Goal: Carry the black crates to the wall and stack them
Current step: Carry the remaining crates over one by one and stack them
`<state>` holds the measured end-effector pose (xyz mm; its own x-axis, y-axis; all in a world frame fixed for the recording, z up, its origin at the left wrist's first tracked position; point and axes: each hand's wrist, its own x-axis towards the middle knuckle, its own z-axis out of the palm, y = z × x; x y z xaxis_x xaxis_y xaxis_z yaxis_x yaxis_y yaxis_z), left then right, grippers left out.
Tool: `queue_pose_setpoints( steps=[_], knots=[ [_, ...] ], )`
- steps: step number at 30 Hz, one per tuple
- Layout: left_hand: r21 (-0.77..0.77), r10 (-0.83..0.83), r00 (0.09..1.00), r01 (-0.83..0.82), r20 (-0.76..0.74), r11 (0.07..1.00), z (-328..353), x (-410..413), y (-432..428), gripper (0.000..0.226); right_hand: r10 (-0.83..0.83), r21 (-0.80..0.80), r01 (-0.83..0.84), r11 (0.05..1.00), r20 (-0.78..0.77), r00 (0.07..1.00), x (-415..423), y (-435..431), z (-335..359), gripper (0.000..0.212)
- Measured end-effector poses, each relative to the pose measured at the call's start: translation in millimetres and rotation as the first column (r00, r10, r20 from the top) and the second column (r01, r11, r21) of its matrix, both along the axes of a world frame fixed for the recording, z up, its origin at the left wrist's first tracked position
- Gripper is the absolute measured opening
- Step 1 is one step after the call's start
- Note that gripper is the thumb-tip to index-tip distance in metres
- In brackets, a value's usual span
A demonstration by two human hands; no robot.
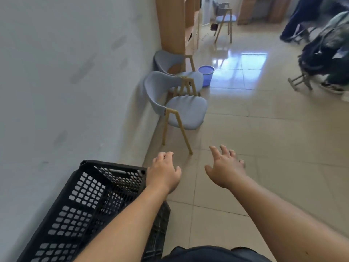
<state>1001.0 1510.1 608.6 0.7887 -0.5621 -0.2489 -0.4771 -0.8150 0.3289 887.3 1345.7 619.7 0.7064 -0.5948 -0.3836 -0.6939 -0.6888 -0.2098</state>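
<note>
Now, black crate (83, 201): lying on the floor (264, 148) hard against the wall (66, 72), its long axis running along the wall, away from the person.
Left grip (163, 172): hovering at the crate's far right corner, fingers loosely curled round nothing; contact with the rim is unclear.
Right grip (225, 167): hanging over bare tile, fingers spread, well to the right of the crate.
Nearer hand: the left is sitting closest.
Room: open tiles are stretching right and ahead; a blue chair (181, 110) is standing by the wall just beyond the crate, narrowing that side.
</note>
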Motion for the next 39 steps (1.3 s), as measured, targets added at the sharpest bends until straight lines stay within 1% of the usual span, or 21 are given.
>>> queue_pose_setpoints(
  steps=[4,8,11,15,19,24,28,34,39],
  knots=[
    [0.019,-0.187,0.982,0.187,0.029,0.982,10.1,-42.6,-96.1,0.061,-0.171,-0.007,0.172,0.985,0.033,0.985,-76.8,-64.4,6.2,0.075],
    [0.063,-0.364,0.931,0.361,0.040,0.930,13.0,-110.8,-198.9,0.064,-0.339,-0.024,0.341,0.940,0.066,0.939,-171.4,-132.7,11.3,0.072],
    [0.104,-0.505,0.863,0.499,0.032,0.860,14.1,-172.4,-266.2,0.065,-0.448,-0.043,0.452,0.891,0.080,0.890,-240.4,-180.4,14.7,0.071],
    [0.115,-0.638,0.770,0.633,0.010,0.766,12.7,-250.4,-338.7,0.066,-0.572,-0.056,0.577,0.815,0.086,0.816,-321.6,-229.0,18.1,0.071],
    [0.110,-0.751,0.660,0.746,0.006,0.657,14.0,-315.7,-402.4,0.065,-0.724,-0.020,0.728,0.686,0.088,0.684,-394.3,-266.8,15.6,0.067],
    [0.097,-0.842,0.539,0.838,0.006,0.537,12.7,-377.5,-479.0,0.064,-0.850,-0.003,0.852,0.523,0.069,0.522,-463.9,-309.1,7.2,0.065],
    [0.088,-0.887,0.461,0.884,-0.010,0.459,4.6,-415.4,-544.0,0.064,-0.899,0.004,0.900,0.435,0.051,0.435,-498.8,-356.1,-2.1,0.064],
    [0.069,-0.937,0.349,0.935,-0.026,0.347,-9.0,-450.4,-668.4,0.063,-0.950,-0.005,0.951,0.310,0.027,0.310,-532.8,-463.5,-12.6,0.064],
    [0.073,-0.965,0.260,0.963,-0.020,0.258,-4.9,-478.2,-784.0,0.062,-0.988,0.017,0.989,0.150,0.037,0.149,-561.2,-551.4,-6.8,0.065]
  ],
)
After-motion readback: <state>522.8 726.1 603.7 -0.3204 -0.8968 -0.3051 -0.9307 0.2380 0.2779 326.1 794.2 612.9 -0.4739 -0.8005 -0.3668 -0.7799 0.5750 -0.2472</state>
